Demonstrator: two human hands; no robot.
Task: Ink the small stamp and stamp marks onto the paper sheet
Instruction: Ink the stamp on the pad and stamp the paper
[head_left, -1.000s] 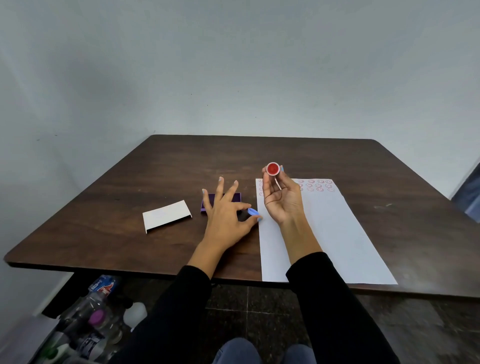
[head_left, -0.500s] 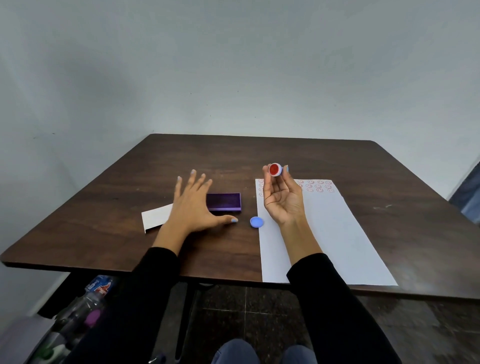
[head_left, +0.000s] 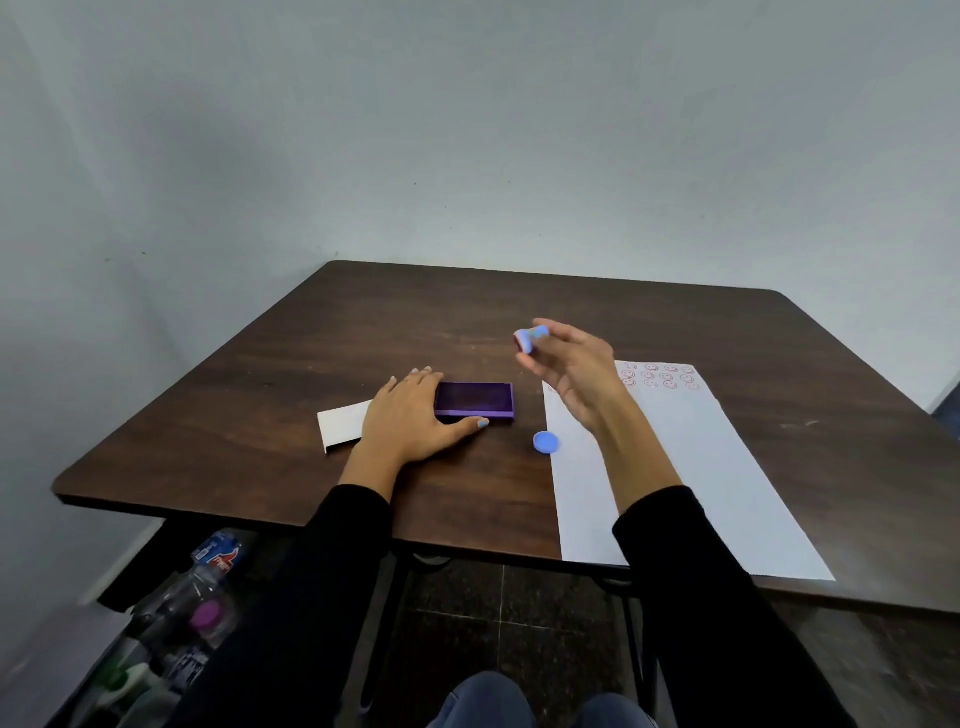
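Observation:
My right hand (head_left: 574, 371) is raised above the table with a small blue stamp (head_left: 525, 340) pinched at its fingertips, red face turned left, just right of and above the ink pad. The purple ink pad (head_left: 474, 399) lies open on the dark wooden table (head_left: 363, 322). Flat on the table rests my left hand (head_left: 410, 418), its fingers against the pad's left end and its thumb along the pad's front edge. A white paper sheet (head_left: 675, 467) lies to the right, with rows of red smiley marks (head_left: 657, 375) at its far end. The stamp's blue cap (head_left: 545, 443) sits beside the sheet's left edge.
A white card (head_left: 340, 423) lies left of my left hand, partly under it. Below the table's left edge, on the floor, stand several plastic bottles (head_left: 208, 597). The wall is close behind the table.
My right hand has turned the stamp's red face from upward to the left and shifted left toward the pad. My left hand moved off the cap to the pad's left end.

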